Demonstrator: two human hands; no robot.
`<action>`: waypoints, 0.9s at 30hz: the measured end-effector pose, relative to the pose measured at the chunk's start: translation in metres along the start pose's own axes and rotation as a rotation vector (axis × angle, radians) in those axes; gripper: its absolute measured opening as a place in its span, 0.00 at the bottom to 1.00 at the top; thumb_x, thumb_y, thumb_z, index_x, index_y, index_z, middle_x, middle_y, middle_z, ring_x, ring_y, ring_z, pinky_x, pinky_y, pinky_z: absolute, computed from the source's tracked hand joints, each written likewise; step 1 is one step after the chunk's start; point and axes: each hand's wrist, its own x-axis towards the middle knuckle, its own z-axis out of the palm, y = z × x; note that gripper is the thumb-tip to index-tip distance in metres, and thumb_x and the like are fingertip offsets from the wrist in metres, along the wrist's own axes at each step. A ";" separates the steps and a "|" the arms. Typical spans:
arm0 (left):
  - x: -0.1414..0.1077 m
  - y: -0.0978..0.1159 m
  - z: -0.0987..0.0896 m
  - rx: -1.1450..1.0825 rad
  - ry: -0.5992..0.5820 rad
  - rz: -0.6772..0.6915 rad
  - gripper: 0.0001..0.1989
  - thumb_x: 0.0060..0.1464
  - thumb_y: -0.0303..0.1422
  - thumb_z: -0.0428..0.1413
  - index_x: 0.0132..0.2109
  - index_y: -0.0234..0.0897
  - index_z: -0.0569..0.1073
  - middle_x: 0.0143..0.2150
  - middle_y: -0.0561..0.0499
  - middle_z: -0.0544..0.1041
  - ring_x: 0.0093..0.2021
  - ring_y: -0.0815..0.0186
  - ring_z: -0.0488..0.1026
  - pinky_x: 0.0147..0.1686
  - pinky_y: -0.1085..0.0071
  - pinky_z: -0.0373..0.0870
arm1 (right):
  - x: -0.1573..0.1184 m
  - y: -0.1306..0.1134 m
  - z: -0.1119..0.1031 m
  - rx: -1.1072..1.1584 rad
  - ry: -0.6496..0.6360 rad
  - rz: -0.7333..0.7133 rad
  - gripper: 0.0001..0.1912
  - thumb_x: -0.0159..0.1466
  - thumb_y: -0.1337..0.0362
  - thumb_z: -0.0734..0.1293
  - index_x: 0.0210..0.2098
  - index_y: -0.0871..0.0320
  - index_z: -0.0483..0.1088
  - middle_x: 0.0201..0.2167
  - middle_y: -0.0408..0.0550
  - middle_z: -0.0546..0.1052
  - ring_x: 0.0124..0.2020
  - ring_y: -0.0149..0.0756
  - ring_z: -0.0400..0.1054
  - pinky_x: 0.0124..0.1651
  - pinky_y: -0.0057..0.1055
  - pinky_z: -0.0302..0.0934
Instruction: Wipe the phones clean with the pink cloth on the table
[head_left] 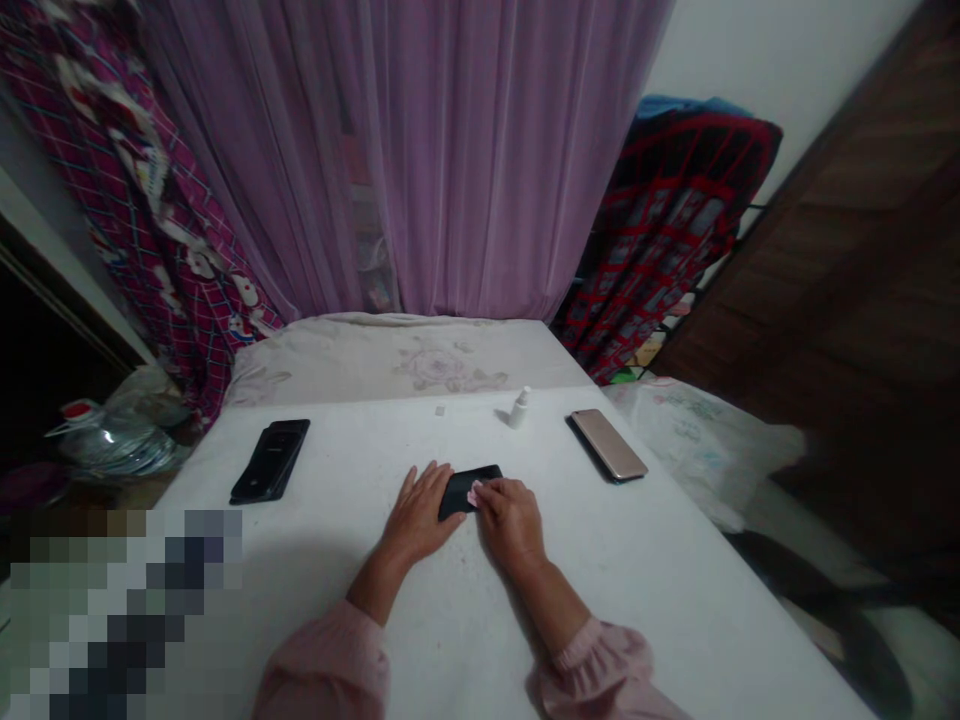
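Sleeves point(322, 665), pink and gathered at the cuffs, enter from the bottom edge, with both forearms held low over the white bench point(450, 640). Left hand point(416, 512): grip open, palm down, fingers spread, fingertips against the near edge of a black smartphone point(459, 497). Right hand point(511, 522): grip closed on a small pink cloth point(474, 494), which is pressed to the phone's upper surface at its right end. Phone lies flat between the hands, mid-bench, partly covered by them; which face is up cannot be told.

Current state: only this phone is under the hands, with the cloth in contact. Farther on, no hand is on either of two others: a black cased phone point(270, 461) to the left and a gold phone point(609, 445) to the right. Near the far bench edge stand a small white spray bottle point(518, 408), upright, and, well apart to its left, a small white square piece point(439, 410).

Beyond lie a bed with a floral sheet point(405, 360) and a purple curtain point(397, 170).
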 end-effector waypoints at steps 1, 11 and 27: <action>0.000 -0.001 0.000 0.001 0.007 0.004 0.32 0.58 0.39 0.53 0.66 0.35 0.56 0.68 0.43 0.61 0.70 0.55 0.52 0.68 0.50 0.43 | -0.002 0.004 -0.002 -0.004 0.010 0.009 0.07 0.65 0.63 0.67 0.39 0.51 0.79 0.33 0.45 0.78 0.36 0.34 0.65 0.38 0.30 0.51; 0.000 0.000 -0.002 -0.001 0.014 0.015 0.31 0.58 0.39 0.53 0.66 0.36 0.57 0.67 0.43 0.62 0.69 0.54 0.53 0.68 0.49 0.44 | 0.028 0.012 0.007 -0.089 -0.004 0.183 0.08 0.65 0.64 0.67 0.38 0.53 0.80 0.35 0.47 0.79 0.36 0.36 0.66 0.39 0.30 0.52; 0.000 0.000 -0.002 0.003 0.027 0.026 0.30 0.58 0.39 0.53 0.65 0.37 0.57 0.67 0.43 0.63 0.69 0.54 0.54 0.68 0.49 0.44 | 0.031 0.026 0.005 -0.087 -0.009 0.210 0.09 0.65 0.65 0.67 0.38 0.54 0.80 0.35 0.48 0.79 0.37 0.36 0.67 0.40 0.30 0.55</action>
